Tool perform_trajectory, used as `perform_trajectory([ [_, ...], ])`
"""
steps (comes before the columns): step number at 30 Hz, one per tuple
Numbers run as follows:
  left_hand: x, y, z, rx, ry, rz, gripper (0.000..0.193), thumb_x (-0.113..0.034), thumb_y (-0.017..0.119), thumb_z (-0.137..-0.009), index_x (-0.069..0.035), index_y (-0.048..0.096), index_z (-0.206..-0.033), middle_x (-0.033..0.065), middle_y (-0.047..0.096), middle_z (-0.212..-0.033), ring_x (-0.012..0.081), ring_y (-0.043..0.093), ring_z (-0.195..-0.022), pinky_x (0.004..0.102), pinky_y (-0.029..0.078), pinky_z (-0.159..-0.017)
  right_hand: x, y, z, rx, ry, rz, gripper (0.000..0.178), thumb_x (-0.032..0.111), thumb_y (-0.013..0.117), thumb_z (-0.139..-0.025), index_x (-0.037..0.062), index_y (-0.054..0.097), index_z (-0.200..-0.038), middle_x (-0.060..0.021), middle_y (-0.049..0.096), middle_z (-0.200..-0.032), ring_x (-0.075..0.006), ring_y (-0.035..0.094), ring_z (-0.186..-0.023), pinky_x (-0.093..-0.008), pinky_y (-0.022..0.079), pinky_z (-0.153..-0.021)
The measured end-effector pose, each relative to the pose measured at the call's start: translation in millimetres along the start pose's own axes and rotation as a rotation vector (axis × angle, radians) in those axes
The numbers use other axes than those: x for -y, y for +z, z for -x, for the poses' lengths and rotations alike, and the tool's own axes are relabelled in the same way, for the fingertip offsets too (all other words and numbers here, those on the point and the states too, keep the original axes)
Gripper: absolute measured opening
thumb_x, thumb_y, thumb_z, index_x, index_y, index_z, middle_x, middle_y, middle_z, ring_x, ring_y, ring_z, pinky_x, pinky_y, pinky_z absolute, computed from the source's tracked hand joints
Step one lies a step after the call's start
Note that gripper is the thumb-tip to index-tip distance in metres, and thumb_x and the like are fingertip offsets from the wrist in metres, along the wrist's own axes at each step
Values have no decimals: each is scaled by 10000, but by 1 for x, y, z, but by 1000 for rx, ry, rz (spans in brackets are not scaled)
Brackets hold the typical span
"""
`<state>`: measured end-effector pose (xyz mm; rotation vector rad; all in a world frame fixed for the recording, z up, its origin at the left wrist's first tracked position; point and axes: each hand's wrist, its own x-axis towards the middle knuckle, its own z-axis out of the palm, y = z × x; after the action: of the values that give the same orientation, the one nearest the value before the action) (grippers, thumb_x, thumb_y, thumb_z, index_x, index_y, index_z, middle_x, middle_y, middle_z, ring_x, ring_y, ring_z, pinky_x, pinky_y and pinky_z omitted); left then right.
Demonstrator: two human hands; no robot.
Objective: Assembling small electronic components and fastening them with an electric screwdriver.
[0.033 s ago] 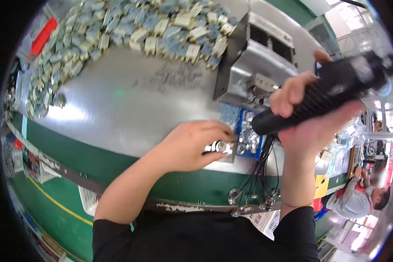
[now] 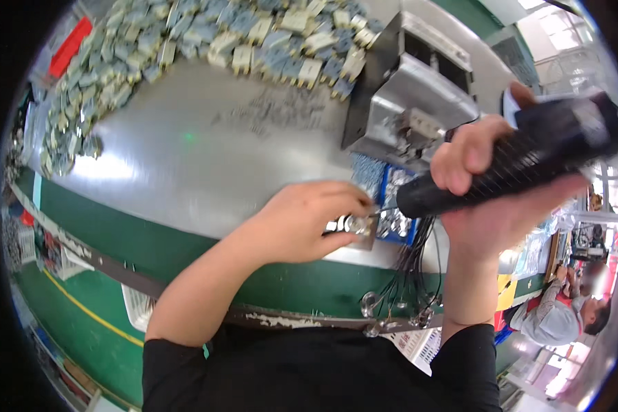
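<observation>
My left hand (image 2: 302, 223) is closed around a small shiny metal part (image 2: 353, 224) at the front of the metal worktop. The part lies on or against a small metal block (image 2: 369, 239); the fingers partly hide both. In my right hand (image 2: 491, 220) is a black electric screwdriver (image 2: 508, 161), held tilted and pointing left. A thin bit reaches from its nose toward the part near my left fingertips. Whether the bit touches the part, I cannot tell.
Behind the part lie a blue tray (image 2: 413, 232) of shiny pieces and many bluish screws (image 2: 367, 172). A metal box-like fixture (image 2: 415, 86) stands beyond. Black wires (image 2: 408, 264) hang over the front edge. Plug-like parts (image 2: 275, 48) are heaped at the back. Another person (image 2: 549, 316) sits at right.
The view has shifted slightly. The screwdriver's thin bit now shows near my left fingertips. Both hands keep their grip.
</observation>
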<state>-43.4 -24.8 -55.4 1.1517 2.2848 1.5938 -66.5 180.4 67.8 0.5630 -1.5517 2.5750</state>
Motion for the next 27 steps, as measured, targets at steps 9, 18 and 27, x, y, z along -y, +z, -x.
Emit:
perform_trajectory([
  [9, 4, 3, 5, -61, -44, -24, 271, -235, 802, -861, -66, 725, -1058, 58, 734, -1132, 306, 713, -992, 431, 574, -823, -27, 38, 21, -36, 82, 307, 1279, 968, 556, -750, 55, 297, -1607, -64, 539, -805, -193, 540, -587, -372, 474, -566],
  [18, 4, 6, 6, -52, -10, -22, 311, -230, 796, -869, -68, 714, -1122, 65, 723, -1104, 317, 711, -989, 435, 576, -839, -33, 31, 28, -33, 75, 336, 1294, 992, 504, -748, 41, 281, -1596, -67, 526, -803, -182, 541, -591, -360, 479, -562],
  [27, 8, 8, 6, -74, 7, -36, 308, -216, 806, -847, -64, 716, -1099, 77, 718, -1083, 327, 708, -978, 440, 570, -824, -28, 35, 42, 68, 85, 487, 1118, 994, 516, -725, 121, 429, -1419, -47, 549, -842, -160, 561, -646, -336, 485, -600],
])
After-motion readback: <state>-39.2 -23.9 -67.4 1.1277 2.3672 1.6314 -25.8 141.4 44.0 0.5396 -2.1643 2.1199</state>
